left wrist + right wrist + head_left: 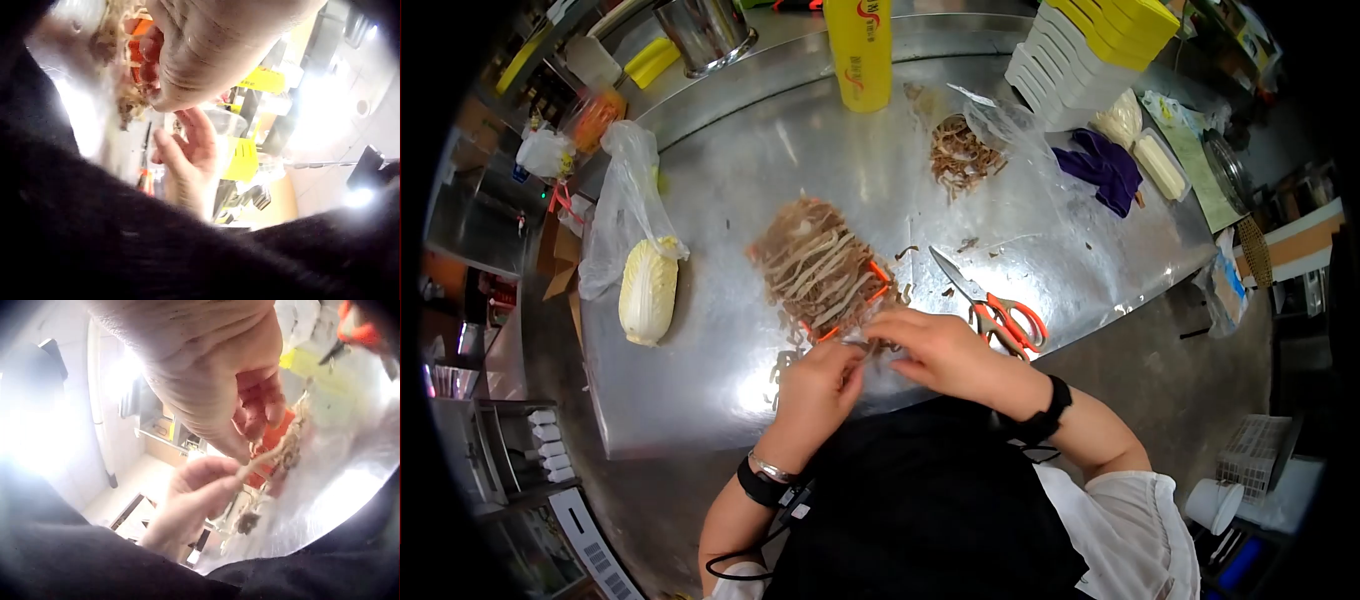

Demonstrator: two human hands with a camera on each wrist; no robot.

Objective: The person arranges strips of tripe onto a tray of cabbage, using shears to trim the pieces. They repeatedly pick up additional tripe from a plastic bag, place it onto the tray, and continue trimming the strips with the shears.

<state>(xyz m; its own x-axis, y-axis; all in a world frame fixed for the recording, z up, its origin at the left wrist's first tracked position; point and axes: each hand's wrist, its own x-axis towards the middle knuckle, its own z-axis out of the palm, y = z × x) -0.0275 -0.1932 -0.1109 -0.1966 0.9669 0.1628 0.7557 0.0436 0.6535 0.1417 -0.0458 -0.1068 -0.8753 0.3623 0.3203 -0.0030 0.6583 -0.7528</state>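
Note:
A heap of brownish strips [810, 250] lies on the steel table in front of the person, with bits of an orange holder [880, 283] showing at its near edge. The left hand [815, 388] is at the near side of the heap; in the right wrist view its thumb and finger pinch one thin pale strip [265, 460]. Close beside it is the right hand [945, 350], its fingertips above the loose ends of the strips. In the left wrist view the right hand [194, 165] has its thumb and fingers apart.
Orange-handled scissors [1000, 315] lie right of the heap. A napa cabbage [648, 293] and plastic bag are at left. Behind are a smaller strip pile [962, 155], a yellow cylinder [862, 60], stacked white and yellow containers [1080, 60] and a purple cloth [1105, 170].

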